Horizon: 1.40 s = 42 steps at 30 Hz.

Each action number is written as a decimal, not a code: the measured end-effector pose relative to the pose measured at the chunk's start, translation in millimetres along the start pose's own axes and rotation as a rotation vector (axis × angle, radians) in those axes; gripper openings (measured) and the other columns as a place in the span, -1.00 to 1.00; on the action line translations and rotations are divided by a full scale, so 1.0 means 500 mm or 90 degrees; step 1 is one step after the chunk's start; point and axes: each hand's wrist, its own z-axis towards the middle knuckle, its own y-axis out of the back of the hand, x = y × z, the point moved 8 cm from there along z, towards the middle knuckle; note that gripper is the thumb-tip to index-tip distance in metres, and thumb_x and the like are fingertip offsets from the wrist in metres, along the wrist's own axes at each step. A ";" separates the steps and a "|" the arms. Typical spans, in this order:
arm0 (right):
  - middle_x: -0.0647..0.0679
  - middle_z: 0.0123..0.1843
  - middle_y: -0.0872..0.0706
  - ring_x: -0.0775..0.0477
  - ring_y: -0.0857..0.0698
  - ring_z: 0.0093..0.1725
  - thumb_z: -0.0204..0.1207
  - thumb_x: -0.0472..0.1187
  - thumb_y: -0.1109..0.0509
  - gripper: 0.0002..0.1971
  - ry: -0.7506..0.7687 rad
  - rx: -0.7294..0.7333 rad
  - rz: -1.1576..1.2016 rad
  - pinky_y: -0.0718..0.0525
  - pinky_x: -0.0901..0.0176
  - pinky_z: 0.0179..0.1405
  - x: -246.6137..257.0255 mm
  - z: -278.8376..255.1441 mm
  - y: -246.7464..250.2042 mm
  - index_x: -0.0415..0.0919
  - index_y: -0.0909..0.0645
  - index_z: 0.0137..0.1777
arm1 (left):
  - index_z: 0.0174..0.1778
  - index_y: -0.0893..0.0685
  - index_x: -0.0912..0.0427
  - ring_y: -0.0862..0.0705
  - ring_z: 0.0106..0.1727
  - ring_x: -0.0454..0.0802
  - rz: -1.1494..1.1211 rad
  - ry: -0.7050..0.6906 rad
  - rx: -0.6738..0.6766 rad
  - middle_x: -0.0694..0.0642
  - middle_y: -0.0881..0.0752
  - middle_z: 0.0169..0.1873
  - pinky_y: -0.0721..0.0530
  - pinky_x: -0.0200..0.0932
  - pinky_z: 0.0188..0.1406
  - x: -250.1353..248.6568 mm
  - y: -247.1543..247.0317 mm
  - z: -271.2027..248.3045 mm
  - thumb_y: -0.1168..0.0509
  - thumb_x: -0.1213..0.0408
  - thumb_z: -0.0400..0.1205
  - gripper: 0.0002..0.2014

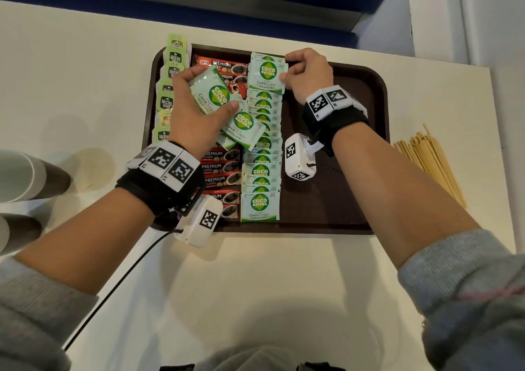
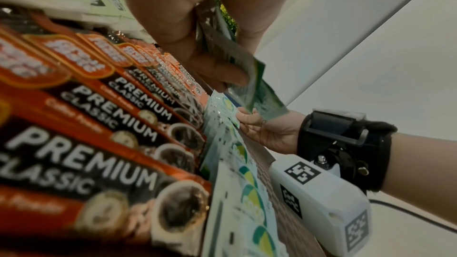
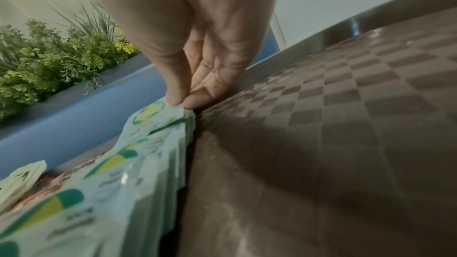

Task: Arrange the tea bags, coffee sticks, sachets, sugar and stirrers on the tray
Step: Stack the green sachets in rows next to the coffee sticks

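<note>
On the dark brown plastic tray (image 1: 355,132), the right hand (image 1: 308,72) pinches the far pale-green coco sugar sachet (image 1: 267,72) of the overlapping row, while the left hand (image 1: 193,112) grips a loose bundle of matching sachets (image 1: 211,94) above the red coffee sticks (image 1: 221,169).

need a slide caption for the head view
Right hand places a sugar sachet atop the tray's row while left hand holds spares.
</note>
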 end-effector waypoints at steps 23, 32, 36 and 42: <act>0.01 -0.10 -0.71 0.10 -0.69 -0.09 0.47 -0.18 -0.49 -0.75 0.051 -0.005 0.001 -0.69 0.27 0.11 0.018 -0.036 0.030 -0.15 -0.71 0.14 | 0.29 -0.31 0.07 -0.76 0.00 -0.02 0.001 0.007 0.001 -0.03 -0.60 0.05 -0.79 0.04 -0.05 -0.003 -0.003 -0.010 -0.48 0.43 0.49 -0.42; 0.06 -0.19 -0.74 0.10 -0.73 -0.19 0.44 0.12 -0.46 -0.70 0.089 0.290 0.018 -0.73 0.22 -0.14 0.050 -0.165 -0.044 -0.09 -0.71 -0.01 | 0.29 -0.29 0.10 -0.67 -0.02 -0.19 0.010 -0.036 -0.032 0.02 -0.54 0.12 -0.71 -0.29 -0.01 -0.018 -0.004 -0.024 -0.46 0.44 0.50 -0.42; 0.00 -0.26 -0.58 0.11 -0.63 -0.34 0.33 -0.11 -0.61 -0.54 0.038 0.321 0.072 -0.70 0.32 -0.28 0.031 -0.184 -0.059 -0.23 -0.63 0.21 | 0.30 -0.25 0.09 -0.66 0.04 -0.19 0.003 -0.049 -0.045 0.07 -0.51 0.18 -0.69 -0.30 0.06 -0.024 0.001 -0.032 -0.45 0.46 0.50 -0.41; -0.24 0.18 -0.63 0.09 -0.65 -0.04 0.40 -0.33 -0.54 -0.56 0.039 0.313 0.140 -0.68 0.37 -0.32 0.030 -0.182 -0.050 -0.22 -0.61 0.29 | 0.28 -0.23 0.10 -0.66 0.15 -0.04 -0.019 -0.057 -0.045 0.27 -0.47 0.33 -0.70 -0.30 0.03 -0.026 0.004 -0.038 -0.44 0.52 0.48 -0.39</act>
